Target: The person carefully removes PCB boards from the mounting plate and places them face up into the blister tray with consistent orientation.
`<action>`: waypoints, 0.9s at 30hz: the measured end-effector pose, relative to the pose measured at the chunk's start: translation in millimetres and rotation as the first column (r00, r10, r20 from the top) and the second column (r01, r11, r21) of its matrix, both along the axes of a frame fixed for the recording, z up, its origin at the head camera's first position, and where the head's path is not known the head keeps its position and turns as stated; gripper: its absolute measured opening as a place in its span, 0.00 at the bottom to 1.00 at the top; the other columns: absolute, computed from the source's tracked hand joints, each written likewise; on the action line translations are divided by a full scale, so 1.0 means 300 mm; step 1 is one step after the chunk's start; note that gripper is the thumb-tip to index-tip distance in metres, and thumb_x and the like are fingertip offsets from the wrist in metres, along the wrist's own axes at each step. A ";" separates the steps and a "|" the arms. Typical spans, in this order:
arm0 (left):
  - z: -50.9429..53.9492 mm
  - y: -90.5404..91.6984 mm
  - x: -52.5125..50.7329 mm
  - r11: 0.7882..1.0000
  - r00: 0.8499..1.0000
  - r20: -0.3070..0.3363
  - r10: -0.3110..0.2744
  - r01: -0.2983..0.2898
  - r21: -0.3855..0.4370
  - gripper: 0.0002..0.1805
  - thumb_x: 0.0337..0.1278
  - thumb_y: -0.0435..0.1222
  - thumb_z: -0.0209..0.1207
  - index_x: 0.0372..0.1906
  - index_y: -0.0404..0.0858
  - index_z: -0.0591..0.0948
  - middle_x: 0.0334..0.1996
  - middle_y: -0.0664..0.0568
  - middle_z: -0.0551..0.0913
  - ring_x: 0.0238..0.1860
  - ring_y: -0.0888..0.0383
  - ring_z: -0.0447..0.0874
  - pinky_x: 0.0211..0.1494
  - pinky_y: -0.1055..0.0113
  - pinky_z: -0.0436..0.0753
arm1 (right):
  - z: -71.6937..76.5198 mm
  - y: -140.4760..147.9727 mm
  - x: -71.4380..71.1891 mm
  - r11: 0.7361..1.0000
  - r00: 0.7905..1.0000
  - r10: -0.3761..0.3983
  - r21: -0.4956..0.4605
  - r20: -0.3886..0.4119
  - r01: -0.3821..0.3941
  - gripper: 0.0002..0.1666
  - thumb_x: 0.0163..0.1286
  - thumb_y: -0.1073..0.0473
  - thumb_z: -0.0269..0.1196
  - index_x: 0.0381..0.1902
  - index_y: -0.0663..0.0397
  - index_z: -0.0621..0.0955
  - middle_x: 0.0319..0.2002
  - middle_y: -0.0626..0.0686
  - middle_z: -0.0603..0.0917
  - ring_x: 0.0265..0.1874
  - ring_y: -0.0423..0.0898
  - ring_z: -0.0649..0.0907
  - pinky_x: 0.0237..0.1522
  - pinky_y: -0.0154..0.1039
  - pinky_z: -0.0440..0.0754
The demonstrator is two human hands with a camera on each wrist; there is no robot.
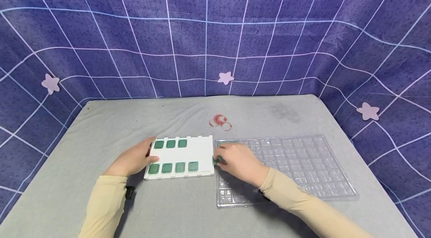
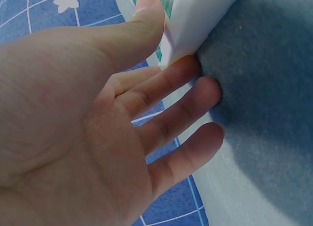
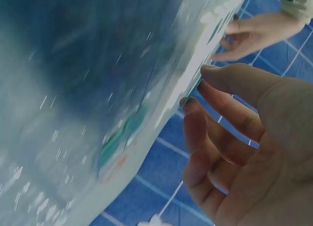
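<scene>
A white foam tray [image 1: 200,152] lies on the table, with small green circuit boards [image 1: 180,167] set along its far and near edges. At its left end my left hand [image 1: 133,159] holds it, thumb on top; in the left wrist view the index finger touches the tray's side and the other fingers [image 2: 181,157] are spread. Between the thumb and fingertips of my right hand [image 1: 240,161] is a small green circuit board [image 3: 192,94], pinched by its edges. That hand is over the left part of a clear plastic tray [image 1: 296,155], close beside the white tray's right end.
The clear tray has a grid of many compartments, and green boards [image 1: 227,142] show at its far left corner. Red ring marks [image 1: 220,121] are on the grey cloth [image 1: 168,118] behind the trays. A purple-blue grid curtain [image 1: 188,36] with star shapes encloses the table's back and sides.
</scene>
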State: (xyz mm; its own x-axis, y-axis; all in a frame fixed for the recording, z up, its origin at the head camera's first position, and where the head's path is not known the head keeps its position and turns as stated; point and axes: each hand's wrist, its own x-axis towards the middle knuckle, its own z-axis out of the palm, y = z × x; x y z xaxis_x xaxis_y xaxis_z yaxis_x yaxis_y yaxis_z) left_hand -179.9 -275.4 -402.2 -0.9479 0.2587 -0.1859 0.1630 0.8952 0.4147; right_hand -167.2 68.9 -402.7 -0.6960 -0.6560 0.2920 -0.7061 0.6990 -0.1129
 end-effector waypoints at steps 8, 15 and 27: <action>-0.001 -0.002 -0.002 1.000 1.000 -0.002 0.000 0.000 -0.007 0.41 0.66 0.41 0.64 0.74 0.24 0.60 0.55 0.32 0.83 0.56 0.40 0.84 0.60 0.39 0.79 | 0.011 0.118 -0.064 0.998 0.998 -0.063 -0.012 -0.010 0.063 0.11 0.57 0.59 0.76 0.37 0.45 0.87 0.36 0.43 0.88 0.29 0.41 0.86 0.30 0.35 0.85; 0.002 0.003 0.001 1.000 1.000 0.000 0.007 -0.007 -0.005 0.41 0.66 0.41 0.64 0.75 0.25 0.60 0.57 0.32 0.82 0.59 0.38 0.82 0.62 0.38 0.78 | 0.001 0.202 -0.112 0.991 0.989 -0.136 0.005 0.060 0.136 0.10 0.58 0.59 0.76 0.38 0.45 0.87 0.37 0.44 0.88 0.31 0.43 0.87 0.30 0.40 0.85; 0.002 0.002 -0.001 1.000 1.000 -0.001 0.003 -0.003 -0.007 0.41 0.66 0.41 0.64 0.74 0.25 0.60 0.58 0.31 0.81 0.59 0.37 0.82 0.62 0.38 0.77 | -0.013 0.239 -0.132 0.983 0.977 -0.175 0.080 0.121 0.166 0.09 0.59 0.57 0.76 0.38 0.44 0.87 0.37 0.43 0.88 0.31 0.44 0.87 0.31 0.42 0.86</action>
State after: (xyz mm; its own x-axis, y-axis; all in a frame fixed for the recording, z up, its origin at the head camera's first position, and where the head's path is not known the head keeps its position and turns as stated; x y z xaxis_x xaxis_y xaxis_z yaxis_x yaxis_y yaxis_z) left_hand -180.0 -274.9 -401.5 -0.9488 0.2547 -0.1868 0.1607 0.8985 0.4085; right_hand -206.9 140.6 -406.6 -0.8278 -0.5400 0.1519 -0.5589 0.8171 -0.1413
